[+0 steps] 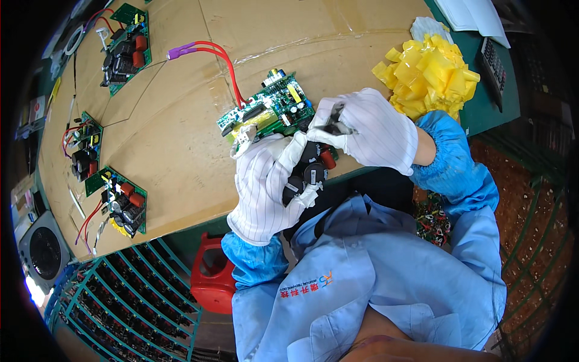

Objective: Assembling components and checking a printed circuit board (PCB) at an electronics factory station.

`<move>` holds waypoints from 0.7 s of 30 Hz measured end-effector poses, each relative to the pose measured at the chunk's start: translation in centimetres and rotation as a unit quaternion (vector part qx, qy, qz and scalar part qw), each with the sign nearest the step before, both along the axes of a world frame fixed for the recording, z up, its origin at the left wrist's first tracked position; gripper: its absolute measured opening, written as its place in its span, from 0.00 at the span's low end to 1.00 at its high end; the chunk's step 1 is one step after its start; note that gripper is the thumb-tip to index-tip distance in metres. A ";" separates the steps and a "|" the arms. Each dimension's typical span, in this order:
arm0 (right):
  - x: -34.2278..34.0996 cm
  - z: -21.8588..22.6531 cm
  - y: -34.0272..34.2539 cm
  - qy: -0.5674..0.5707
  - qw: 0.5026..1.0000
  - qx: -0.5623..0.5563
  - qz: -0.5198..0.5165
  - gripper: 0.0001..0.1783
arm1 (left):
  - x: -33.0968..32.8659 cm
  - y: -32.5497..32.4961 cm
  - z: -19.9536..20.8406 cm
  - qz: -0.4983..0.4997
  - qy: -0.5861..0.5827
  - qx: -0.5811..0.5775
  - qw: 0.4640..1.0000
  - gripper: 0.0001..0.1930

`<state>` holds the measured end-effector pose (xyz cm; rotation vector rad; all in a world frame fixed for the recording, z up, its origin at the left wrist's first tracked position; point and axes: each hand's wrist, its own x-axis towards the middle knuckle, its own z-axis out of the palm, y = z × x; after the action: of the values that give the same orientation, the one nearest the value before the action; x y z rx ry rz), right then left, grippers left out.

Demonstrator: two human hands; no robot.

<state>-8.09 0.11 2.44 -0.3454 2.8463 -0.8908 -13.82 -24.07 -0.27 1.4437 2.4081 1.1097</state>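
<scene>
A green circuit board [271, 108] with red wires [218, 50] ending in a purple sleeve lies at the table's front edge. My left hand [265, 181], in a white striped glove, is closed round its near end, beside the black cylindrical capacitors [314, 172]. Bent over the board's right side is my right hand [368, 130], gloved too, with dark smudges on the fingers. Its thumb and fingers are pinched together close to the left fingertips; whatever they hold is hidden. A red component [328, 159] shows between the hands.
Similar boards lie at the left: one at the back [125, 51], one midway [84, 146], one in front [120, 202]. Yellow tape pieces [431, 78] are bunched at the right, near a calculator [493, 69] and papers [473, 13]. Below stand a red stool [212, 289] and a green rack [132, 295].
</scene>
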 end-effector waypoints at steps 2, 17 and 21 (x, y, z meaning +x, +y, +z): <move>0.0 -0.3 0.0 0.090 0.995 -0.044 -0.005 0.10 | -0.3 0.3 -0.2 -0.012 0.007 0.039 0.999 0.40; 7.6 6.2 3.2 0.222 0.894 0.077 -0.383 0.05 | -0.2 0.6 0.0 -0.012 0.011 0.059 0.998 0.40; 10.0 6.5 4.6 0.310 0.847 0.135 -0.410 0.06 | 0.0 0.5 -0.4 -0.005 0.028 0.073 0.997 0.40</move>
<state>1.89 4.68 8.96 0.8477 3.7101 -0.4736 -13.85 -23.60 -0.64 1.5472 2.3981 1.2837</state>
